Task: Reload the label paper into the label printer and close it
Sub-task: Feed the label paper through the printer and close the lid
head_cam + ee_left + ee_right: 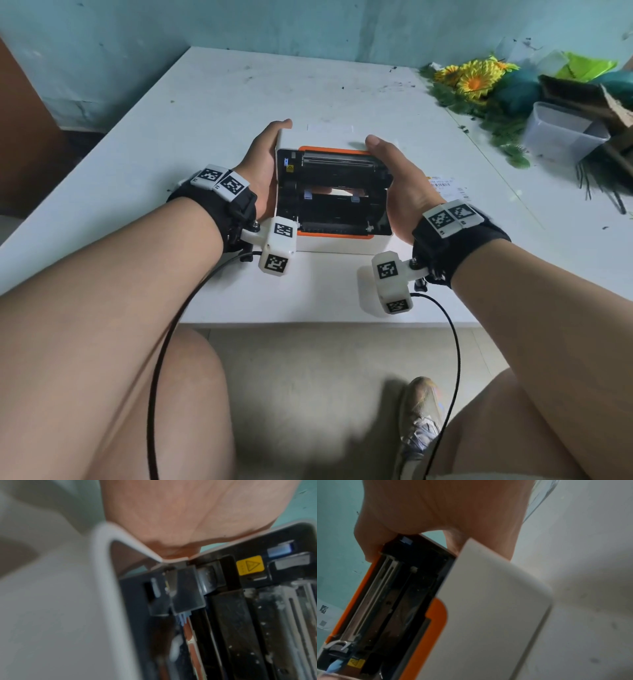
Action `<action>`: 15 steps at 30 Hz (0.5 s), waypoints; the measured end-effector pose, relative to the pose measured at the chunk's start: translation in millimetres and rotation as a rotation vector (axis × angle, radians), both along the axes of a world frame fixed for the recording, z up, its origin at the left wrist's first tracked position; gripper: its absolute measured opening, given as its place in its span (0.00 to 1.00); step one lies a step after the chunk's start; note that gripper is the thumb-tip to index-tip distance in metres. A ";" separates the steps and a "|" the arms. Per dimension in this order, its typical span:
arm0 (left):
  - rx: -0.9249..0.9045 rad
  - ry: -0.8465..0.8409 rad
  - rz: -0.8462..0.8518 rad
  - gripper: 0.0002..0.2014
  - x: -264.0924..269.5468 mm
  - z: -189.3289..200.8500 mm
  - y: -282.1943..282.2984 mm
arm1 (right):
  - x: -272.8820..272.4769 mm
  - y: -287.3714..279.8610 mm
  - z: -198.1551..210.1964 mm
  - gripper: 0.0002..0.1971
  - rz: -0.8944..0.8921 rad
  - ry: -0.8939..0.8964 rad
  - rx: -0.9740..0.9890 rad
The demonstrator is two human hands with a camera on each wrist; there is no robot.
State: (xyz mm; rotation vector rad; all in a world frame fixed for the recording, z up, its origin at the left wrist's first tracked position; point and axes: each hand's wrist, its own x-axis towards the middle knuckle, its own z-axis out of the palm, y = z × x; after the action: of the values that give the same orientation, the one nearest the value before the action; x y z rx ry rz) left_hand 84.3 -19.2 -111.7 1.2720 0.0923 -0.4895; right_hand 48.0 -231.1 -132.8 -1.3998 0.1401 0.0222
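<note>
A white label printer (337, 244) with orange trim stands open on the white table (205, 102), its raised lid (337, 161) showing the black print head. My left hand (262, 164) grips the lid's left side, thumb at the top corner. Opposite it, my right hand (394, 171) grips the right side, thumb on the orange edge. The left wrist view shows my left hand's palm (188, 513) against the lid's edge, above a yellow warning sticker (249, 565). My right hand (445, 507) wraps the lid's corner (419, 550) in the right wrist view. A pale strip (337, 190) shows in the printer's slot. A faint white sheet (330, 128) lies behind the printer.
A printed label (447, 185) lies on the table just right of the printer. Artificial sunflowers (474, 80), green leaves, a clear plastic tub (561, 137) and cardboard crowd the far right. A teal wall (308, 24) backs the table. My knees and one shoe are below the front edge.
</note>
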 end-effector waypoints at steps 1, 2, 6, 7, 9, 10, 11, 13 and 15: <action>-0.001 -0.003 0.002 0.30 1.0 -1.1 0.3 | 0.3 0.4 -0.5 0.47 -0.004 0.004 0.003; -0.008 0.000 0.001 0.31 0.4 -1.2 0.1 | 0.9 0.4 -1.2 0.47 -0.012 0.009 0.003; -0.021 -0.028 -0.006 0.38 -6.9 8.3 -2.0 | 1.6 -1.2 -3.1 0.43 -0.025 0.003 0.021; 0.001 -0.068 -0.005 0.34 -9.3 12.3 -3.0 | 1.3 -0.9 -2.9 0.43 -0.026 0.000 0.020; 0.077 -0.117 -0.010 0.18 -13.3 18.3 -5.1 | 1.1 -0.8 -2.8 0.43 -0.033 0.001 0.003; 0.111 -0.120 -0.019 0.13 -15.3 20.8 -5.7 | 1.2 -0.5 -2.3 0.43 -0.035 0.012 -0.010; 0.134 -0.108 -0.023 0.13 -15.2 20.7 -5.2 | 1.3 -0.1 -1.5 0.44 -0.031 0.028 -0.022; 0.129 -0.068 -0.018 0.11 -15.5 19.0 -3.2 | 0.6 1.0 0.7 0.40 -0.009 0.055 -0.039; 0.102 -0.035 -0.010 0.10 -15.5 17.1 0.2 | -0.6 1.4 3.0 0.32 0.004 0.074 -0.046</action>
State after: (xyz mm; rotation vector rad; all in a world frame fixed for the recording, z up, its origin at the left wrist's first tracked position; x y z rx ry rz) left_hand 68.9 -19.0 -94.5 1.3810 0.0822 -0.4760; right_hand 47.4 -229.7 -129.8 -1.4457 0.2003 0.0752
